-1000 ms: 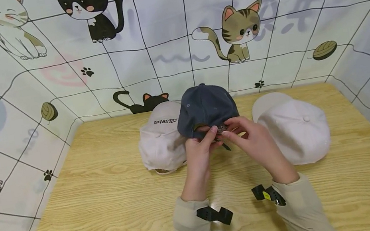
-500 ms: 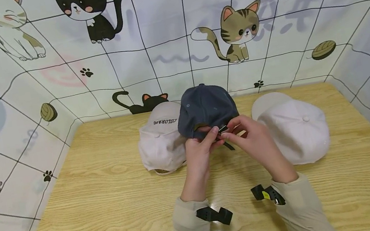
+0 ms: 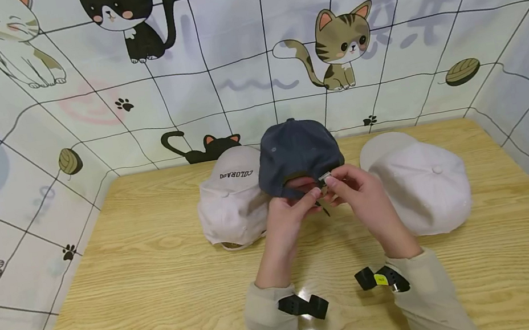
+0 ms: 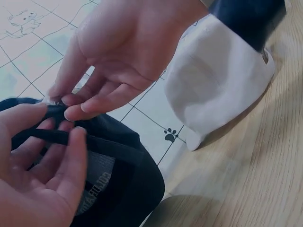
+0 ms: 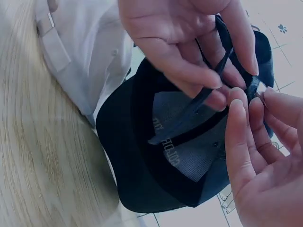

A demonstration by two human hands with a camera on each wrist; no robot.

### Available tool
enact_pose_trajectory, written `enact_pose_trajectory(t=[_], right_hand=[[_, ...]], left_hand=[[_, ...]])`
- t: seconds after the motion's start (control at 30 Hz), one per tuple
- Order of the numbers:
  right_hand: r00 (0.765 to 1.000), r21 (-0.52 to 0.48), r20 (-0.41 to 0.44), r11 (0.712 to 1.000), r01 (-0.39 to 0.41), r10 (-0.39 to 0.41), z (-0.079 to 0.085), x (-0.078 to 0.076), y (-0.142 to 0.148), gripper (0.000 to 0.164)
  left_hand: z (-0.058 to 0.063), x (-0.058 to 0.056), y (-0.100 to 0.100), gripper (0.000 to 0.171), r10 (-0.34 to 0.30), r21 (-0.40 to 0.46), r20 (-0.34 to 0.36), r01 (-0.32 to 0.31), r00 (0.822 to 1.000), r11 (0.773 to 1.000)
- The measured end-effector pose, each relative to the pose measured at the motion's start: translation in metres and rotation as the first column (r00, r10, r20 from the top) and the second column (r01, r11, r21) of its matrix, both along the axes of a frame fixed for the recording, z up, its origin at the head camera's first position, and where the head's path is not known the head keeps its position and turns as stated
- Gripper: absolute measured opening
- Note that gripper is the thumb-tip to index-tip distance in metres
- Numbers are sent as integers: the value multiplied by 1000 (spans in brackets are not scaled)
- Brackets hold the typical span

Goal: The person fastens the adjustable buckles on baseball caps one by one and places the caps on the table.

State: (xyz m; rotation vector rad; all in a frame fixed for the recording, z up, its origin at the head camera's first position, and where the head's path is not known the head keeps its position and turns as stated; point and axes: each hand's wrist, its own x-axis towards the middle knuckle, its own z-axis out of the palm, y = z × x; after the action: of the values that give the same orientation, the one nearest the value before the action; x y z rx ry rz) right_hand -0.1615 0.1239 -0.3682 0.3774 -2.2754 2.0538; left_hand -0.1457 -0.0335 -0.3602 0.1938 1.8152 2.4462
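A navy cap (image 3: 297,151) is held with its back opening toward me, its dark underside showing in the right wrist view. At that opening my right hand (image 3: 367,195) pinches the small metal buckle (image 3: 325,177) between thumb and fingers. My left hand (image 3: 287,216) holds the cap's narrow strap (image 5: 208,92), which runs between its fingers with the loose end (image 3: 325,210) hanging down. In the left wrist view, the strap (image 4: 52,136) passes between thumb and fingers, close to the right fingertips. The fingers partly hide the buckle.
A white cap with COLORADO lettering (image 3: 232,207) lies left of the navy one, overlapped by it in the head view. Another white cap (image 3: 425,180) rests to the right, near my right hand. Behind the wooden table (image 3: 150,298) stands a cat-patterned backdrop (image 3: 234,37).
The navy cap has shifted slightly right. My right hand has turned the buckle so its shiny face shows more, and the strap's loose end hangs more steeply than half a second ago.
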Motion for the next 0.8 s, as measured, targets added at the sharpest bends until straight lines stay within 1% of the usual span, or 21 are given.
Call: enact_pose_trajectory(t=[0.07,0.13,0.2,0.27,0.33,0.43,0.5,0.6,0.67,0.8], right_hand=[[1000,-86,9,996,9,-9,0,0,0,23],[1000,-158,17,987,26,-23,0,0,0,22],[999,-216,32,976,36,-30,1,0,0,21],[999,-248,43,968,34,-24,3,0,1,20],[999,-264,51,964,22,-9,3,0,2,19],[998,-277,54,961,4,11,4,0,3,18],[998,-285,51,958,-4,20,3,0,4,17],[998,-296,50,955,-9,25,3,-1,4,17],[998,-295,54,956,-5,22,4,0,4,17],[998,-279,64,960,-1,19,6,0,4,19]], left_hand=[[4,2,0,29,-31,-65,-3,31,1000,997],[4,2,1,28,-58,-127,-9,57,998,990],[-5,-1,3,26,-78,-185,-11,75,997,980],[-17,-4,5,23,-93,-254,-18,85,996,964],[-18,-4,6,21,-110,-315,-6,103,994,943],[-23,-3,11,22,-146,-371,7,138,989,918],[-27,-3,14,25,-170,-385,21,164,985,908],[-45,-8,18,27,-199,-392,26,193,980,900],[-49,-8,21,28,-206,-385,36,204,978,900],[-52,-8,25,27,-210,-343,73,222,975,913]])
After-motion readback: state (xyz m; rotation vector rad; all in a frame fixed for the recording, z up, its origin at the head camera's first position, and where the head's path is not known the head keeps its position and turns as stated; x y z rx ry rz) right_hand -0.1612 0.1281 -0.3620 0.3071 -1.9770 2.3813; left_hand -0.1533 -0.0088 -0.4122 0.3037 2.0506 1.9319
